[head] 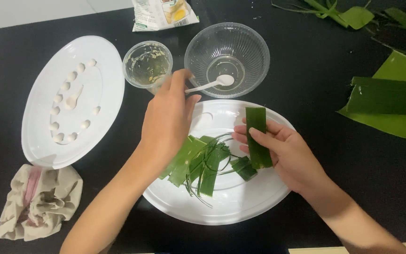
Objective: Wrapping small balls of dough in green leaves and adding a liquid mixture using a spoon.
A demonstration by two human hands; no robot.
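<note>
The right hand point(285, 153) has its fingers closed round a flat green leaf strip point(258, 136); the left hand point(167, 122) pinches a white plastic spoon point(214, 83) resting in the clear ribbed bowl point(252, 44)

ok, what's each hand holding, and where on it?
Right hand pinches the green leaf strip at its middle. Left hand holds the white spoon by its handle end.

Bright, even light; sharp focus.

Left hand point(167, 120) reaches forward, fingers pinched together at the tips; right hand point(283, 153) lies palm up, thumb pressed down.
</note>
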